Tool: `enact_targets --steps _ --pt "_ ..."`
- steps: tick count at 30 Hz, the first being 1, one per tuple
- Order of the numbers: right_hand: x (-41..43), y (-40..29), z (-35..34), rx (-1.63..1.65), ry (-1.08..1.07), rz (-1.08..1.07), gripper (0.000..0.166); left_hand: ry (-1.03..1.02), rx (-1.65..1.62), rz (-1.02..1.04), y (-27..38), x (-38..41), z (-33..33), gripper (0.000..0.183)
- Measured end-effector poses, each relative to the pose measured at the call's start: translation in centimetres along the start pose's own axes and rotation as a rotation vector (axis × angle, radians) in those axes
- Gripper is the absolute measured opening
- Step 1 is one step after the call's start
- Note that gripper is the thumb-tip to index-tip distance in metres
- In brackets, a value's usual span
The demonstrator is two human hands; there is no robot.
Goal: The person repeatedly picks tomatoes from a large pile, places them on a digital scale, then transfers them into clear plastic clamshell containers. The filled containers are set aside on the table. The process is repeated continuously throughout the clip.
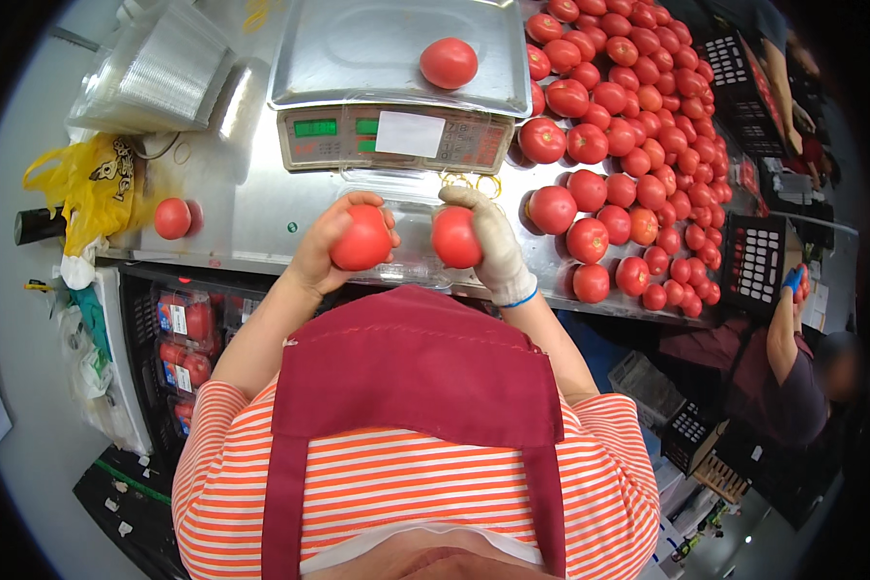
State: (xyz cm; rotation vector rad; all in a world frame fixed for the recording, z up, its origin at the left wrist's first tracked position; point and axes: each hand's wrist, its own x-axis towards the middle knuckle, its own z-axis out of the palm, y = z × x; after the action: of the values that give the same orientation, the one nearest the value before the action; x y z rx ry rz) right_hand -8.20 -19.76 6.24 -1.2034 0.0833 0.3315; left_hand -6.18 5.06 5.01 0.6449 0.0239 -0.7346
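Note:
My bare left hand (320,246) holds a red tomato (362,238) above the near edge of the steel table (254,210). In my right hand (494,243), which wears a pale work glove, is another tomato (457,237). Between and below the hands lies a clear plastic clamshell box (409,217). Beyond it stands a digital scale (326,145) with a metal pan (348,51); one tomato (449,63) rests on the pan. Many tomatoes (620,138) cover the table's right part. A single tomato (172,218) lies at the left.
Stacked clear plastic boxes (163,69) stand at the far left, near a yellow plastic bag (112,181). Rubber bands (487,186) lie by the scale. Packed tomatoes (188,319) sit in a black crate below the table. A co-worker (761,377) and black crates (757,261) are at the right.

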Motion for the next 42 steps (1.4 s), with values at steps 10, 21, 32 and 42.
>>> enact_targets --steps 10,21,32,42 --pt "5.0 -4.6 -1.2 -1.073 -0.014 -0.761 0.033 -0.208 2.139 0.377 -1.8 3.0 0.7 0.062" --pt "16.2 -10.5 1.4 -1.4 0.363 -0.456 0.063 -0.183 2.207 0.543 -0.7 4.8 0.0 0.073" --pt "0.7 -0.6 4.1 -1.318 -0.284 -0.799 0.04 0.133 1.613 0.653 -0.6 5.8 -3.2 0.035" --pt "-2.2 -0.5 -1.8 -0.42 0.24 0.551 0.046 0.214 0.413 0.358 3.1 5.4 -4.1 0.04"
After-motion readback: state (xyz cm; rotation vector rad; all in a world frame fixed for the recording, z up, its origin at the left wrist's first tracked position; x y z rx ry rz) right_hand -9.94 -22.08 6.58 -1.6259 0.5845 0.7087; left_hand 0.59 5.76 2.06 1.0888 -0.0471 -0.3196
